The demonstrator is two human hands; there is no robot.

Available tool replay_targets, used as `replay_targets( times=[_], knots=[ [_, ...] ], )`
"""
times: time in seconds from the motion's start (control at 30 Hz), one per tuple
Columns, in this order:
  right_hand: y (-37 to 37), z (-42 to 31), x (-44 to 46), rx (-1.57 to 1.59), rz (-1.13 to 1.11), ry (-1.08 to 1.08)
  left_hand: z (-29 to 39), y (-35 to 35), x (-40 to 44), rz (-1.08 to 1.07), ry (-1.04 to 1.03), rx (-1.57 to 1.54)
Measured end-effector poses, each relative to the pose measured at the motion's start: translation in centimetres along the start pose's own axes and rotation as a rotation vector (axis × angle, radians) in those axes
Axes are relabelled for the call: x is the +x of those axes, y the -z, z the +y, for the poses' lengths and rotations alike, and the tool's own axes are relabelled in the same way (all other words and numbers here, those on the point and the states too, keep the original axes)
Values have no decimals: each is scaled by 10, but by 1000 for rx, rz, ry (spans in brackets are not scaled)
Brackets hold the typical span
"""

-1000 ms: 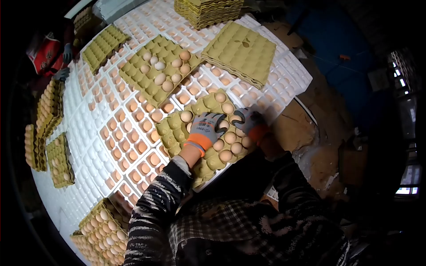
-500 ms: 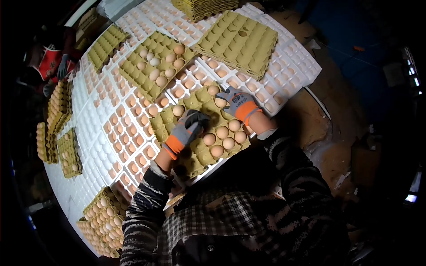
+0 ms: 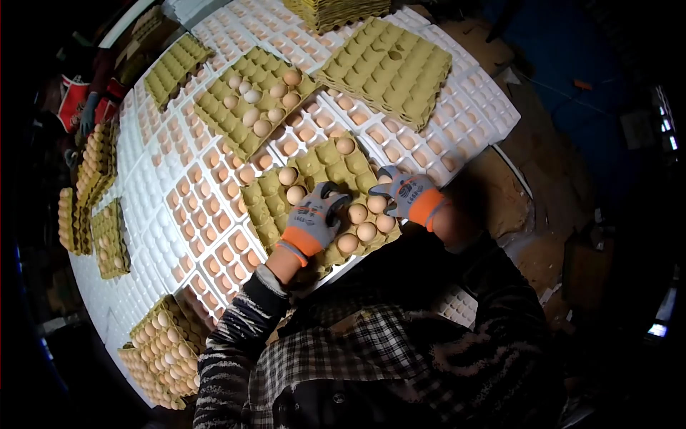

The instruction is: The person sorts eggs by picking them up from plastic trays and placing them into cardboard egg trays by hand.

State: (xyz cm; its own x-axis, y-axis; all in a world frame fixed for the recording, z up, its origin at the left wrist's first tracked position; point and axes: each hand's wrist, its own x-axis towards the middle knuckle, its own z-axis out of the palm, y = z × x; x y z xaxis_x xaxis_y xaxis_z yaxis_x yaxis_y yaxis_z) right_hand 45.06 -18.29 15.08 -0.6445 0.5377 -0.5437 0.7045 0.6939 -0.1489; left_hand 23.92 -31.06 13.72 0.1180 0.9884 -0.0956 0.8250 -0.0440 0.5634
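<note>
A yellowish pulp tray [image 3: 261, 207] lies in front of me, with several brown eggs [image 3: 366, 231] in its cups, mostly at the right. Over the middle of this tray, my left hand [image 3: 314, 214], in a grey and orange glove, has its fingers curled at an egg [image 3: 336, 220] that is mostly hidden. My right hand [image 3: 411, 194], gloved alike, is at the tray's right edge. Its fingers are bent round an egg [image 3: 384, 179] that shows in part. One egg [image 3: 295, 194] sits just left of my left hand.
White trays of eggs [image 3: 207, 207] cover the table. Another pulp tray [image 3: 214, 107] holds several eggs; stacked pulp trays [image 3: 386, 68] stand behind. Filled trays [image 3: 164, 354] are at the lower left. A co-worker's gloved hand [image 3: 89, 113] shows at the upper left.
Over the last half second, my left hand has moved right across the tray, uncovering an egg at its left. My right hand has moved right and nearer to me, off the tray's back eggs.
</note>
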Motion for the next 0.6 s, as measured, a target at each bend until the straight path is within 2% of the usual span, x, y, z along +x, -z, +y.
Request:
replay_targets(
  times=[0.03, 0.1, 0.23, 0.3, 0.33, 0.37, 0.4, 0.43, 0.5, 0.57, 0.6],
  knots=[
    [1, 0, 2, -5, 3, 1, 0, -15, 8, 9, -76, 191],
    [-3, 2, 9, -81, -2, 79, 21, -25, 19, -141, 20, 440],
    [-29, 46, 21, 114, 117, 230, 22, -31, 27, -202, 22, 545],
    [-39, 66, 30, 1116, 65, 340, 14, -22, 24, -247, 63, 494],
    [-5, 59, 6, 1389, -42, 489, 5, -19, 17, -125, 31, 262],
    [-18, 62, 27, 1335, 33, 648, 0, -10, 10, 0, -5, 35],
    [-29, 70, 39, 1323, 24, 660, -2, -1, 0, 110, -25, -107],
    [-20, 53, 41, 1346, 58, 639, -11, 4, -11, 123, -11, -105],
    [5, 9, 47, 1392, 117, 612, -35, 17, -38, -8, 376, -1052],
    [22, -34, 73, 1412, 104, 653, -66, 26, -69, 151, 347, -1368],
    [30, -57, 91, 1273, 151, 823, -87, 29, -85, 189, 374, -1417]
  ],
)
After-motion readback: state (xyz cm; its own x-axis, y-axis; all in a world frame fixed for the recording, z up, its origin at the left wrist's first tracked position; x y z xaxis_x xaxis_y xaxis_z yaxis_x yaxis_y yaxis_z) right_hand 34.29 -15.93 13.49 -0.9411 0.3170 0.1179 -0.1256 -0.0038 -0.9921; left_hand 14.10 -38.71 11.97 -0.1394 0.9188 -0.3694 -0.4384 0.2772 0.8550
